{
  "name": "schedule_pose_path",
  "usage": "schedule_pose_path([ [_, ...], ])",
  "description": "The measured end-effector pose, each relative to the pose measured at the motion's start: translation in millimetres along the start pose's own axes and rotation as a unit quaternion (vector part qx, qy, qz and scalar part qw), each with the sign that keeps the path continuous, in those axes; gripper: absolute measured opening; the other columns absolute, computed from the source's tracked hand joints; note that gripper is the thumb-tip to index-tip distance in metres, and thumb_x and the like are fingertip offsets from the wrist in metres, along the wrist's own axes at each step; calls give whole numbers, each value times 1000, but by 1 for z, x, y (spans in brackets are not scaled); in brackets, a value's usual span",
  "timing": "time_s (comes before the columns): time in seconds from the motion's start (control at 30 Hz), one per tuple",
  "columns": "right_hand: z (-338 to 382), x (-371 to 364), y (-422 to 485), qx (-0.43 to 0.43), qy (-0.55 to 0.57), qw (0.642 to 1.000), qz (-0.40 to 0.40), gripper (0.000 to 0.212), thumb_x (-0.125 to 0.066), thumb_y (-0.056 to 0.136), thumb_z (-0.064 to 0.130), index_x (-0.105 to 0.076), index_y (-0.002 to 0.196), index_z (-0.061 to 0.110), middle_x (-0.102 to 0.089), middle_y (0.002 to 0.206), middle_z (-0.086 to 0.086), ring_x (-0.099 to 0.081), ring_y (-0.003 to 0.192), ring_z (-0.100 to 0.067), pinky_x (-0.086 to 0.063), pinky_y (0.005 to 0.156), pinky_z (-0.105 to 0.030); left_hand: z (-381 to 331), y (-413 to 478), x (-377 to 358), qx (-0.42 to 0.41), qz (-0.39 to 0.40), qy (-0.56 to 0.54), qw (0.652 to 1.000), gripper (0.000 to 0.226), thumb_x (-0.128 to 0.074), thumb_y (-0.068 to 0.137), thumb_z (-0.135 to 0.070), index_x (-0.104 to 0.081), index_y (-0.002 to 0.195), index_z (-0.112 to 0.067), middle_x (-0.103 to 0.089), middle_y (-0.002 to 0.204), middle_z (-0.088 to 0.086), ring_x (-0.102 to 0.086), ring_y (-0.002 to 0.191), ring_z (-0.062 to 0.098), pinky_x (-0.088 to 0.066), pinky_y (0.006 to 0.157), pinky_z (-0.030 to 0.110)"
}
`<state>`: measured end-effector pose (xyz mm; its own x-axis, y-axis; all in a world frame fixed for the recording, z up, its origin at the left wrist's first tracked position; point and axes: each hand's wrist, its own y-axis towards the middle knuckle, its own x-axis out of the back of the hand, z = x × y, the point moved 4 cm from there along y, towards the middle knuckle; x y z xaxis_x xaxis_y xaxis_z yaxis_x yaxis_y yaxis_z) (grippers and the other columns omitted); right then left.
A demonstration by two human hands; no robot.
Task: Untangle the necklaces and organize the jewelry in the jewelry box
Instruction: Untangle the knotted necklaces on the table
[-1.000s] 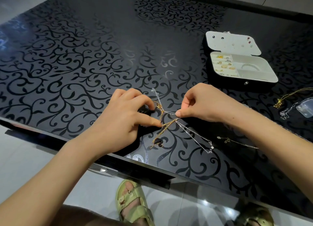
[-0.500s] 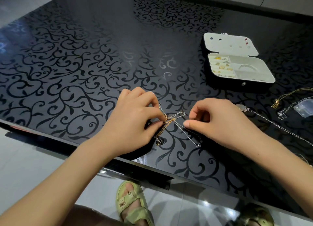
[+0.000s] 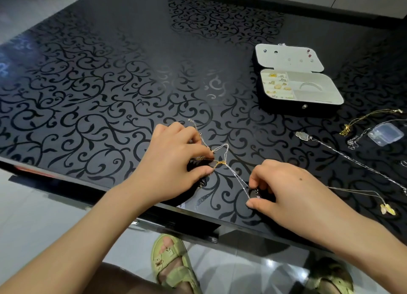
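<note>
A knot of thin gold and silver necklaces [image 3: 220, 159] lies near the front edge of the black patterned table [image 3: 110, 84]. My left hand [image 3: 174, 161] pinches the gold part of the tangle between thumb and forefinger. My right hand [image 3: 284, 188] pinches the lower end of a silver chain [image 3: 239, 179], stretched taut from the knot down to the right. The open jewelry box [image 3: 297, 97], white inside, sits at the back right with small gold pieces in its left compartments and studs on its lid.
Several loose necklaces lie to the right: a silver chain with a pendant [image 3: 302, 136], a gold one [image 3: 345, 130], one with a yellow pendant [image 3: 387, 209]. A small clear plastic case [image 3: 385, 134] sits near the right edge. My sandalled feet show below the table.
My right hand has moved down and to the right, drawing a silver chain out of the knot. My left hand stays on the tangle.
</note>
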<state>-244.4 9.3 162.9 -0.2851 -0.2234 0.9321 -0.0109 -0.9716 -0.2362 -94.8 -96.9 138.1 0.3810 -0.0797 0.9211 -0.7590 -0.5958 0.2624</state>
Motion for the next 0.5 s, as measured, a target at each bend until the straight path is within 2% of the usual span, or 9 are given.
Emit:
schedule_pose_path([
  [0.23, -3, 1, -1, -8, 14, 1000, 7, 24, -60, 83, 49, -46, 94, 33, -44, 92, 14, -41, 88, -5, -37, 79, -21, 2, -4, 2, 17, 19, -6, 1000, 46, -49, 72, -64, -71, 101, -36, -52, 90, -11, -40, 88, 12, -17, 77, 28],
  [0.37, -1, 5, 1, 4, 25, 998, -61, 21, -60, 81, 48, -46, 87, 34, -47, 87, 15, -41, 86, -5, -35, 76, -22, 0, -8, 8, 25, 9, -40, 999, 35, -51, 74, -62, -68, 85, -33, -48, 88, -14, -38, 85, 9, -23, 75, 23],
  [0.43, 0, 6, 3, 5, 33, 995, -92, 15, -60, 83, 44, -51, 86, 32, -51, 89, 13, -44, 87, -7, -36, 77, -23, -2, -12, 8, 23, 34, -49, 998, 37, -52, 72, -65, -64, 79, -31, -46, 85, -14, -40, 83, 8, -27, 78, 19],
  [0.5, -1, 6, 8, 6, 43, 993, -113, 10, -60, 85, 38, -56, 86, 29, -53, 88, 11, -47, 86, -8, -38, 78, -25, -6, -16, 7, 31, 83, -65, 994, 35, -60, 72, -62, -61, 82, -29, -46, 87, -13, -44, 85, 8, -35, 77, 22],
])
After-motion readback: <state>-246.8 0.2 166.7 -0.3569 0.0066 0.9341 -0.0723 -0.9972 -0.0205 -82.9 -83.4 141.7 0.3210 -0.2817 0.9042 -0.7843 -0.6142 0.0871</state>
